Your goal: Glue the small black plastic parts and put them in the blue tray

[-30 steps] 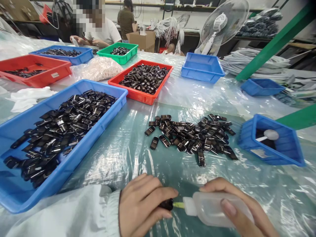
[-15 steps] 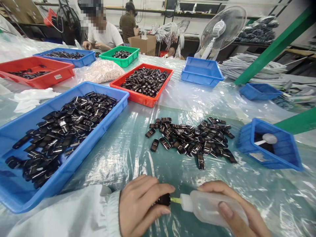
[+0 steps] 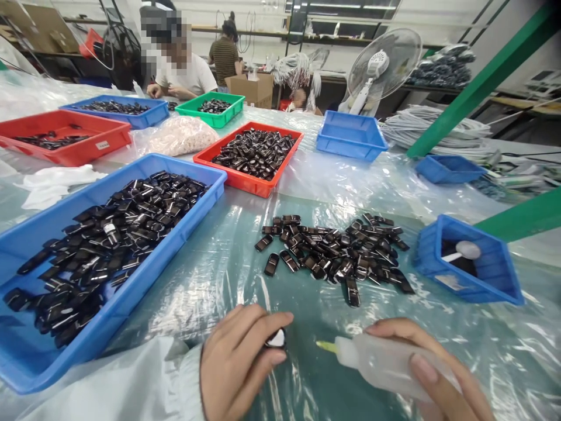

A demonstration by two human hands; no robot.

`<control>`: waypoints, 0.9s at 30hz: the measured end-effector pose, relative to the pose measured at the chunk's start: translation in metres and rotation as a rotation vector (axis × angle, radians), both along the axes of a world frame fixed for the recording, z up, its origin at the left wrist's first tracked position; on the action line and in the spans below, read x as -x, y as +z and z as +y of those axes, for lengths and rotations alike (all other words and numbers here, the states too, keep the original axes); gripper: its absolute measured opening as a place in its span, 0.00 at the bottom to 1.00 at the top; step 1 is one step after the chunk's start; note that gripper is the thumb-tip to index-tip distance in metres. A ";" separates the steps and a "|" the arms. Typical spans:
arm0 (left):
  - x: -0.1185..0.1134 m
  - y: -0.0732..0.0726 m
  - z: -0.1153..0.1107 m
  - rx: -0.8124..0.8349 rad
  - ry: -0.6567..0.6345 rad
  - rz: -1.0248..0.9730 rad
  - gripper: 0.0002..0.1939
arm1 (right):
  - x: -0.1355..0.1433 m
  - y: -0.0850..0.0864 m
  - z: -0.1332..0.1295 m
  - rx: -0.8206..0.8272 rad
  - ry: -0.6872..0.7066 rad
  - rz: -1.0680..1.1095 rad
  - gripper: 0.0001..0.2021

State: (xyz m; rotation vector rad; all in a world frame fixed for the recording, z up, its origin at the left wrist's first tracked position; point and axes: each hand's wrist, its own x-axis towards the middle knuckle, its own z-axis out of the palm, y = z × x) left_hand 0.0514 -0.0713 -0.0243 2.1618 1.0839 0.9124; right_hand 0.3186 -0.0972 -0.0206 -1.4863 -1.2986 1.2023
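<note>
Between thumb and fingers, my left hand [image 3: 243,359] pinches a small black plastic piece [image 3: 277,339], mostly covered by the fingers; a white patch shows on its end. My right hand [image 3: 438,368] is wrapped round a translucent squeeze bottle [image 3: 385,362] lying sideways. Its yellowish nozzle [image 3: 326,347] points left at the black piece, with a gap between them. Beyond both hands, a loose pile of glossy black plastic pieces [image 3: 333,248] lies on the plastic-covered table [image 3: 228,280].
A long blue tray [image 3: 175,245] of black pieces stands at left, with a red tray [image 3: 258,186] behind it. On the right is a blue bin [image 3: 482,275] holding a white spoon [image 3: 467,250]. Across the table sits a person [image 3: 188,73] near a green tray [image 3: 219,118].
My right hand has drawn the bottle to the right, its nozzle away from the black piece. My left hand has shifted slightly left, and the piece's white end now shows.
</note>
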 end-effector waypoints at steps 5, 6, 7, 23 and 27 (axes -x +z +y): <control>0.001 0.005 0.005 0.210 0.212 -0.074 0.14 | -0.002 0.002 0.004 -0.064 -0.176 0.059 0.16; 0.000 0.008 0.006 0.288 0.252 -0.113 0.15 | -0.001 0.003 0.005 -0.060 -0.181 0.063 0.16; 0.000 0.010 0.008 0.362 0.292 -0.152 0.16 | 0.001 0.004 0.007 -0.052 -0.182 0.058 0.17; -0.002 0.001 0.005 0.404 0.282 -0.185 0.17 | -0.007 0.020 0.030 -0.289 -0.134 -0.538 0.18; -0.001 -0.006 0.006 0.482 0.245 -0.188 0.18 | -0.064 0.023 0.030 -0.381 -0.354 -0.719 0.16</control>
